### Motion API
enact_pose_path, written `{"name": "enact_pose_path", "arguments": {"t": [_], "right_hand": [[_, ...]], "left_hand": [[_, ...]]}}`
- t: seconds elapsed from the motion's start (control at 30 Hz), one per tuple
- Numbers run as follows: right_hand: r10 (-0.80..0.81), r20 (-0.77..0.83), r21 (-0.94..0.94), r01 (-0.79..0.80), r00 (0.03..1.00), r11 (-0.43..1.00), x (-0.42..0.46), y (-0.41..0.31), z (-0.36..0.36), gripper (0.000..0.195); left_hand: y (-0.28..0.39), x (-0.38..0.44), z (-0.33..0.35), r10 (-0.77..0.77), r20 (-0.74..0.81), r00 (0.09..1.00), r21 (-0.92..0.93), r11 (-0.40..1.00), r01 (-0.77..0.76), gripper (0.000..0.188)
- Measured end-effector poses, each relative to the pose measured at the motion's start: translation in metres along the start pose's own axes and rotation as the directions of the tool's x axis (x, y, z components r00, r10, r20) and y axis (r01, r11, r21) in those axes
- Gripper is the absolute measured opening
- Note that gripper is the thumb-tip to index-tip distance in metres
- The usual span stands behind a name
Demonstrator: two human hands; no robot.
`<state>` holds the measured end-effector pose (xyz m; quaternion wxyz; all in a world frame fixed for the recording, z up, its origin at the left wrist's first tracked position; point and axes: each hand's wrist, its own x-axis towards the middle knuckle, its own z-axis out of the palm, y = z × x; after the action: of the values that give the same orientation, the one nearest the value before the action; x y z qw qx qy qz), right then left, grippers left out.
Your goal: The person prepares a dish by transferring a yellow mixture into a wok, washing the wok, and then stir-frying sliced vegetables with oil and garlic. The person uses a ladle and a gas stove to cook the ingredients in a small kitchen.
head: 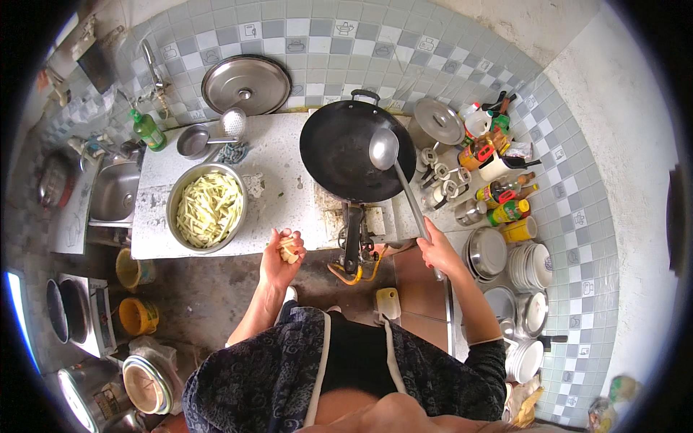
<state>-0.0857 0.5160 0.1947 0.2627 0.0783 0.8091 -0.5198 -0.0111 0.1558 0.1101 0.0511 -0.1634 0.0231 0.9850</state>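
Observation:
My right hand (441,253) grips the handle of a long metal ladle (384,149), whose bowl hangs over the right side of a black wok (341,151). The wok sits on a gas burner, its long black handle (353,238) pointing towards me. My left hand (280,260) is curled around some pale cut pieces (289,250), perhaps sliced garlic or ginger, just off the counter's front edge. To its left stands a steel bowl (244,216) heaped with pale green vegetable strips (210,208).
Seasoning bottles (508,212) and lidded glass jars (445,193) crowd the right side, with stacked white plates (528,265) nearer me. A small saucepan (193,142), a skimmer (234,124) and a green bottle (147,130) stand behind the bowl. Far left is a sink (113,187).

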Motion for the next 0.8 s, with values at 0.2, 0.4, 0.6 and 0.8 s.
{"name": "enact_pose_path", "arguments": {"t": [0.2,0.4,0.6,0.8], "right_hand": [[0.055,0.372,0.595,-0.284,0.926,0.752,0.014,-0.021,0.025,0.026],[-0.006,0.127,0.510,-0.060,0.992,0.858,0.059,-0.027,0.047,0.055],[0.051,0.072,0.188,-0.063,0.996,0.980,-0.019,-0.040,0.043,0.068],[0.054,0.306,0.625,-0.243,0.951,0.741,0.032,-0.025,0.046,0.065]], "left_hand": [[0.022,0.014,-0.007,-0.027,0.005,1.000,0.003,1.000,0.027,0.038],[0.045,0.014,0.001,-0.052,-0.010,0.999,-0.008,0.999,0.052,0.039],[0.065,0.008,0.002,0.021,-0.093,0.995,0.054,0.998,-0.016,0.042],[0.059,-0.004,0.005,-0.006,-0.204,0.979,0.053,0.998,0.017,0.038]]}}
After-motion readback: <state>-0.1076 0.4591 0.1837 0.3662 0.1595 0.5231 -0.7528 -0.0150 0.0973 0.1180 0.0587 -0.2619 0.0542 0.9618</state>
